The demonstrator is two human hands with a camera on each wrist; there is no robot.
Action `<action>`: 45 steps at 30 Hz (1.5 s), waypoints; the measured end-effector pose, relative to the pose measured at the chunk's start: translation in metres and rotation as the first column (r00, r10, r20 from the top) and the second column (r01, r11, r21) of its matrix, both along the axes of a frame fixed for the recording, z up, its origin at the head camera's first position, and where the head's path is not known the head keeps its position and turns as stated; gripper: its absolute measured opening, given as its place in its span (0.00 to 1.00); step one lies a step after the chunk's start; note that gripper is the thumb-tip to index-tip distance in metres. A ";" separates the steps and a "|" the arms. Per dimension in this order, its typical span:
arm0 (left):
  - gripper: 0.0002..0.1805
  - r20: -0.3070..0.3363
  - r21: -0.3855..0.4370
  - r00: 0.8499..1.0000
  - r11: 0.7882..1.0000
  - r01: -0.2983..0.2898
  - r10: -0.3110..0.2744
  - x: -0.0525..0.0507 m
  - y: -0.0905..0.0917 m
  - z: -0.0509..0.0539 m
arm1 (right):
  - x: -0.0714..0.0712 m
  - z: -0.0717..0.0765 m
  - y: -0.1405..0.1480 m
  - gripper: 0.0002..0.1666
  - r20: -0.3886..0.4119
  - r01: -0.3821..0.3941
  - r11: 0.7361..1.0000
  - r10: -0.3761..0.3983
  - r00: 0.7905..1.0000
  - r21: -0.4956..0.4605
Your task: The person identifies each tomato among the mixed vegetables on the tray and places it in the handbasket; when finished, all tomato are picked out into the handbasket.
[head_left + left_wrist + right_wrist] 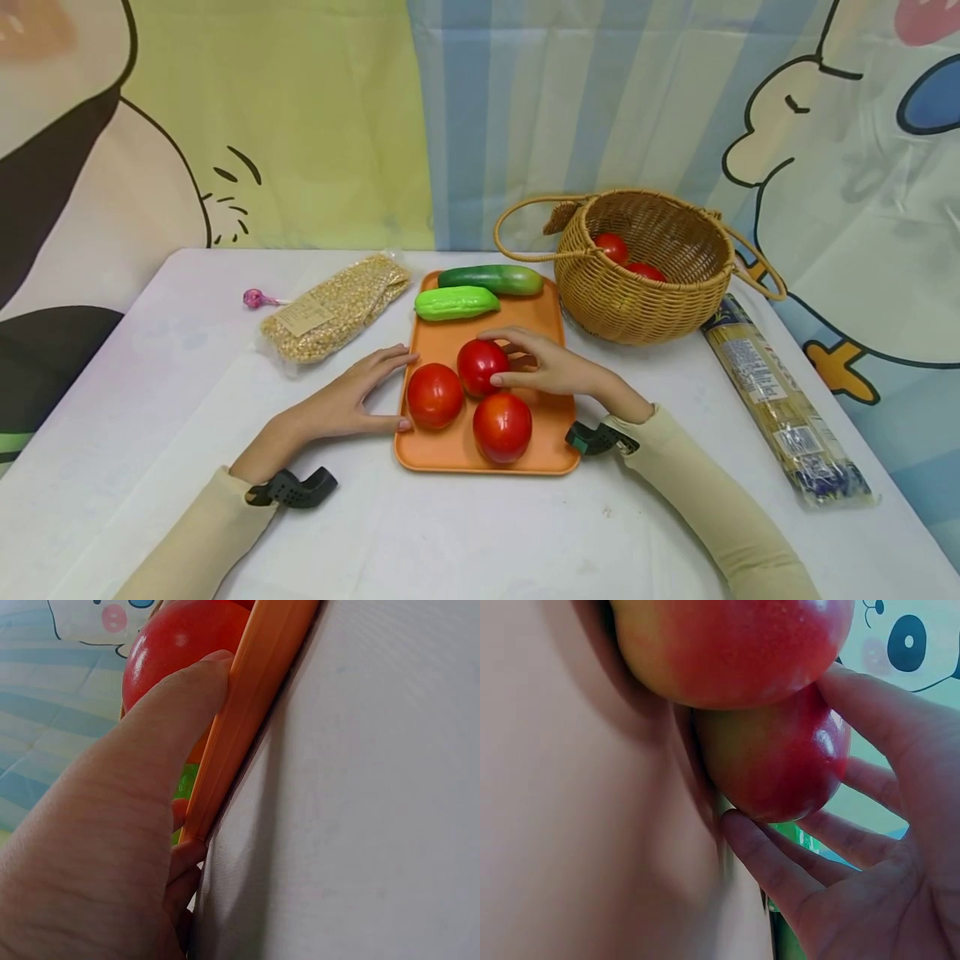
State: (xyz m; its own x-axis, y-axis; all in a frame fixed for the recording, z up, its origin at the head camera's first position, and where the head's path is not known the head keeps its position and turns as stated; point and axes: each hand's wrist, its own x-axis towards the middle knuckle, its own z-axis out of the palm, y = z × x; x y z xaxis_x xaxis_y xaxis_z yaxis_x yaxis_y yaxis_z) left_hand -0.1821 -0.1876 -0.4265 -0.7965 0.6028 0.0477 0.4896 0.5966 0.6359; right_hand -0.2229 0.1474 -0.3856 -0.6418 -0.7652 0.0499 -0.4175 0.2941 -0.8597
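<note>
On an orange tray point(536, 458) lie three glossy red apples, yellowish low down in the right wrist view. My right hand point(546, 363) curves its thumb and fingers around the back apple point(482, 367); in the right wrist view that apple point(780, 761) sits between them. A left apple point(435, 396) and a front apple point(502, 427) lie close by. My left hand point(345, 400) is at the tray's left side, thumb and fingers spread along its rim point(251, 697). A light green cucumber point(456, 303) and a dark green one point(498, 280) lie at the tray's back.
A wicker basket point(637, 312) with red fruit inside stands behind the tray on the right. Beside it lies a long pack of noodles point(780, 408). Back left are a bag of yellow kernels point(337, 308) and a pink lollipop point(255, 298). A printed curtain hangs behind the white table.
</note>
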 end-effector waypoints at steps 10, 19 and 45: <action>0.48 -0.017 0.002 1.000 1.000 -0.004 0.004 0.001 -0.003 -0.001 | 0.000 0.006 0.000 0.36 0.039 -0.012 1.000 0.012 0.999 0.001; 0.48 -0.014 0.014 1.000 1.000 -0.007 0.007 0.004 -0.002 0.002 | -0.002 0.012 0.006 0.35 0.010 0.011 1.000 -0.011 1.000 0.000; 0.48 -0.020 0.012 1.000 1.000 0.006 -0.006 0.000 0.000 -0.001 | -0.001 0.052 0.040 0.37 -0.162 0.074 0.991 -0.092 0.982 -0.112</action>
